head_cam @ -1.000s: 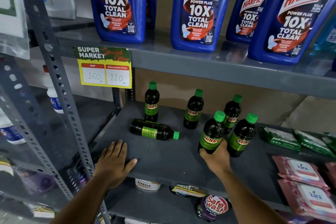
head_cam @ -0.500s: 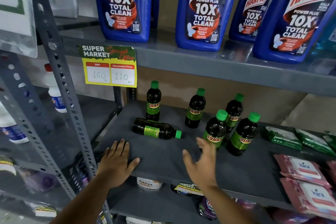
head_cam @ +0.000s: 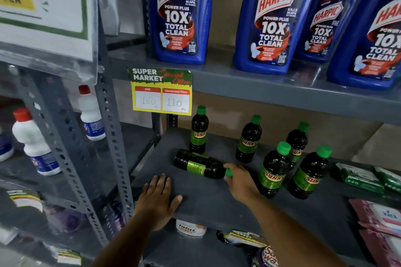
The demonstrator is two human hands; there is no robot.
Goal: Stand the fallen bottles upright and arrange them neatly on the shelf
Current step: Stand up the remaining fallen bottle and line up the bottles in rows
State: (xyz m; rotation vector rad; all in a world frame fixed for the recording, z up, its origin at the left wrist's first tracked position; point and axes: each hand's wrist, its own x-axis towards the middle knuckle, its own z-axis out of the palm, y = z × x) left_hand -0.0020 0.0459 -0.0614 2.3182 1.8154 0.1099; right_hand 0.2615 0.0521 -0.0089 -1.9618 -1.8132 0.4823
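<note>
One dark Sunny bottle with a green label lies on its side on the grey shelf, its green cap pointing right. My right hand is at that cap end, fingers curling around the neck. My left hand rests flat on the shelf's front left edge, fingers spread. Several Sunny bottles stand upright: one at the back left, one at the back middle, one at the back right, and two in front at the right.
Large blue Harpic bottles fill the shelf above. A yellow price tag hangs from that shelf's edge. Green packets and pink wipe packs lie at the right. White bottles stand in the left rack behind a perforated post.
My right hand let go of the front upright bottle, swung left across the shelf and reached the fallen bottle's cap end. The left hand stayed put. The camera moved closer.
</note>
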